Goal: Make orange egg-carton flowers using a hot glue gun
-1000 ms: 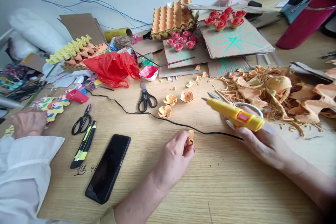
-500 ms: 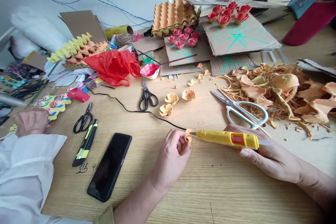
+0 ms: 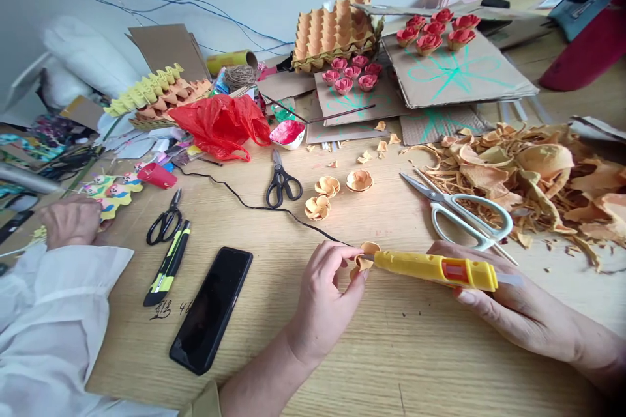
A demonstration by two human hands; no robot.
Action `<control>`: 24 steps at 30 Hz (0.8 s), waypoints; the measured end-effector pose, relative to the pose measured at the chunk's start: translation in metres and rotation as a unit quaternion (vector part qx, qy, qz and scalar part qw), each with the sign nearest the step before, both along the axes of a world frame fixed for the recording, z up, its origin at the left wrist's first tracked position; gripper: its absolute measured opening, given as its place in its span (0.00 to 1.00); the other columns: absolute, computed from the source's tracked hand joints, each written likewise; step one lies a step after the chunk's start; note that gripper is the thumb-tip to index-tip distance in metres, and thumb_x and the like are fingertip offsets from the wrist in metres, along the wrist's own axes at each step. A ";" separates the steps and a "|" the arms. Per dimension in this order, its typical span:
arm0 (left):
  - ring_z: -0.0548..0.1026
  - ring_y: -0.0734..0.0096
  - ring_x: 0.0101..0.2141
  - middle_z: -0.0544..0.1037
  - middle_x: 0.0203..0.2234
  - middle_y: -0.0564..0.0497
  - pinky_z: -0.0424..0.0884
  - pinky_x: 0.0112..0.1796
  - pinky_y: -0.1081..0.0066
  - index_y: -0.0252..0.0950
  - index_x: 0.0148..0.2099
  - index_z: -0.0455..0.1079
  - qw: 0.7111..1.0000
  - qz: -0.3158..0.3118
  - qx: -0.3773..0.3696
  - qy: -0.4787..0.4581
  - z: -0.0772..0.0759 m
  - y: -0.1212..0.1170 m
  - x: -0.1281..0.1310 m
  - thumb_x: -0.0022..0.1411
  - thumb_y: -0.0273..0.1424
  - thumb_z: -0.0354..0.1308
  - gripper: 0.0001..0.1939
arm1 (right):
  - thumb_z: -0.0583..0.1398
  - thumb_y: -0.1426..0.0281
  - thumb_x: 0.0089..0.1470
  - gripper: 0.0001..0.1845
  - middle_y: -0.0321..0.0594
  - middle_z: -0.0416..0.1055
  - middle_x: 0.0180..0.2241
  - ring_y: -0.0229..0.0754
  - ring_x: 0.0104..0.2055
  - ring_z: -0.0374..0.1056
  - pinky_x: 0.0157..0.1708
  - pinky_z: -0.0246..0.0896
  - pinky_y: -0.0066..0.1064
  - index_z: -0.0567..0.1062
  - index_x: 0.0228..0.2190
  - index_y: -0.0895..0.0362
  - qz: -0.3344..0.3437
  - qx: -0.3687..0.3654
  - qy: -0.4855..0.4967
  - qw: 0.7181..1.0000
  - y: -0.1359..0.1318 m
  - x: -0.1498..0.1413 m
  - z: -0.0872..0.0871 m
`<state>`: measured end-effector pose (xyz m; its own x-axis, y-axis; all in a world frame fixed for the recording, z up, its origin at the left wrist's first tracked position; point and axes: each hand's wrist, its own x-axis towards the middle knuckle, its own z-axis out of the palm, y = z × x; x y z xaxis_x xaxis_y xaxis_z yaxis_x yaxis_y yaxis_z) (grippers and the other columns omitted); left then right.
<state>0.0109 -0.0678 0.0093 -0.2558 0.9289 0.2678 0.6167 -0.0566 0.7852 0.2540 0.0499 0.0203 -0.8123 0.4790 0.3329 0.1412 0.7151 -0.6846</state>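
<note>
Between its thumb and fingers my left hand [image 3: 325,296] pinches a small orange flower of egg-carton card [image 3: 368,254]. A yellow hot glue gun [image 3: 433,268] is gripped in my right hand [image 3: 518,313], with a clear glue stick poking from its rear. Its nozzle tip points left and reaches the flower's petals; whether it touches them I cannot tell. A black cord runs across the table towards my left hand. Just beyond lie several similar orange flowers, among them a cupped one [image 3: 359,180]. White-handled scissors [image 3: 472,218] rest behind my right hand.
Carton scraps [image 3: 523,176] heap up at the right. Red flowers [image 3: 435,32] stand on cardboard [image 3: 464,75]. A phone [image 3: 211,309], a utility knife [image 3: 167,267], black scissors [image 3: 282,186] and a red bag [image 3: 222,127] lie leftward. At far left is another person's hand [image 3: 73,220].
The whole view has shifted slightly, so everything sits a little farther right. In my left hand the flower is turned, showing more petal, and the glue gun's nozzle is now in among the petals.
</note>
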 end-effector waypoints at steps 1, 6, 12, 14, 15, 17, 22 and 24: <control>0.74 0.69 0.35 0.77 0.36 0.50 0.70 0.32 0.72 0.38 0.45 0.75 1.000 0.001 0.001 0.002 0.000 0.000 0.000 0.59 0.17 0.62 0.14 | 0.53 0.61 0.67 0.10 0.42 0.75 0.34 0.49 0.33 0.74 0.29 0.72 0.36 0.73 0.39 0.47 0.003 0.001 0.001 1.000 0.000 0.000 0.000; 0.75 0.67 0.38 0.78 0.37 0.49 0.72 0.38 0.69 0.38 0.45 0.74 0.999 -0.003 0.016 0.031 0.002 0.000 -0.001 0.60 0.17 0.62 0.14 | 0.55 0.63 0.65 0.09 0.42 0.77 0.37 0.51 0.38 0.76 0.34 0.73 0.37 0.74 0.44 0.46 0.005 0.026 -0.006 1.000 -0.003 -0.002 0.000; 0.76 0.64 0.41 0.78 0.38 0.48 0.74 0.44 0.64 0.39 0.49 0.74 0.995 -0.007 0.041 0.095 0.002 -0.001 -0.002 0.63 0.19 0.61 0.14 | 0.57 0.64 0.62 0.09 0.44 0.77 0.40 0.52 0.42 0.76 0.37 0.74 0.38 0.75 0.43 0.47 0.002 0.102 -0.013 0.995 -0.005 0.000 -0.005; 0.76 0.64 0.40 0.79 0.38 0.48 0.74 0.43 0.64 0.39 0.49 0.73 0.993 -0.010 0.045 0.112 0.003 -0.002 -0.002 0.64 0.20 0.61 0.13 | 0.57 0.64 0.62 0.10 0.44 0.78 0.40 0.53 0.42 0.76 0.37 0.74 0.39 0.76 0.42 0.46 -0.003 0.103 -0.013 0.995 -0.005 0.001 -0.007; 0.76 0.63 0.40 0.79 0.38 0.48 0.74 0.43 0.64 0.39 0.49 0.73 0.992 -0.012 0.047 0.121 0.003 -0.001 -0.002 0.65 0.20 0.60 0.13 | 0.56 0.64 0.61 0.10 0.44 0.77 0.40 0.54 0.41 0.76 0.37 0.74 0.39 0.76 0.42 0.46 -0.002 0.100 -0.012 0.995 -0.005 0.002 -0.007; 0.75 0.63 0.39 0.79 0.38 0.47 0.74 0.42 0.64 0.38 0.49 0.73 0.990 -0.015 0.048 0.135 0.004 -0.001 -0.002 0.65 0.21 0.60 0.12 | 0.55 0.63 0.61 0.12 0.45 0.77 0.40 0.54 0.41 0.76 0.36 0.74 0.40 0.76 0.43 0.46 0.003 0.095 -0.015 0.995 -0.006 0.002 -0.008; 0.75 0.63 0.40 0.79 0.38 0.47 0.74 0.43 0.64 0.37 0.49 0.72 0.989 -0.018 0.049 0.136 0.005 -0.001 -0.002 0.64 0.19 0.60 0.13 | 0.55 0.64 0.61 0.10 0.45 0.78 0.40 0.54 0.40 0.76 0.37 0.74 0.40 0.75 0.42 0.47 0.014 0.096 -0.021 0.995 -0.005 0.002 -0.006; 0.75 0.64 0.40 0.79 0.38 0.48 0.74 0.43 0.64 0.37 0.49 0.72 0.991 -0.019 0.049 0.126 0.004 -0.001 -0.002 0.64 0.19 0.60 0.13 | 0.55 0.65 0.61 0.09 0.46 0.77 0.41 0.54 0.41 0.76 0.37 0.73 0.39 0.74 0.41 0.48 0.018 0.103 -0.020 0.994 -0.005 0.002 -0.006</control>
